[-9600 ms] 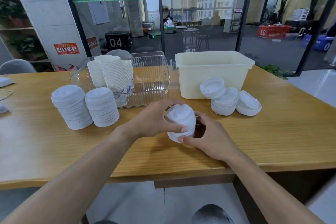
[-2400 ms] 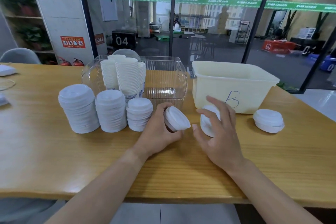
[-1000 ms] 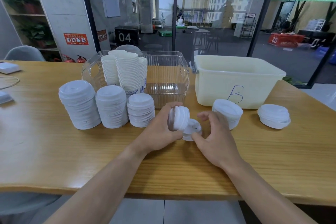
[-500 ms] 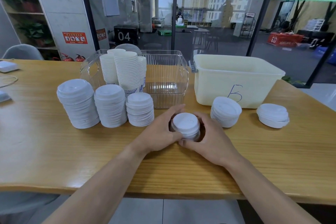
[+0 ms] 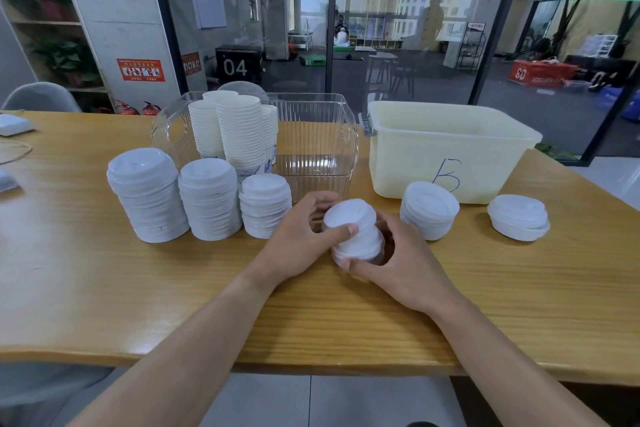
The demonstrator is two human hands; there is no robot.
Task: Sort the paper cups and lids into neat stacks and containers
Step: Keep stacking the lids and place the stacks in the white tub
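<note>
Now both hands, left hand [image 5: 301,241] and right hand [image 5: 403,267], hold round white plastic lids [image 5: 356,230] on the smooth wooden desk [image 5: 104,288], at 12 o'clock.

Wooden table [image 5: 104,288], grey chair [image 5: 38,97]

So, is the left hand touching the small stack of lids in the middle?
Touching. The head view shows the left hand with its thumb laid across the small lid stack, and the right hand gripping the opposite side.

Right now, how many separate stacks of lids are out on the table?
6: tallest stack, second stack and third stack left; held stack centre; two before the cream bin.
</note>
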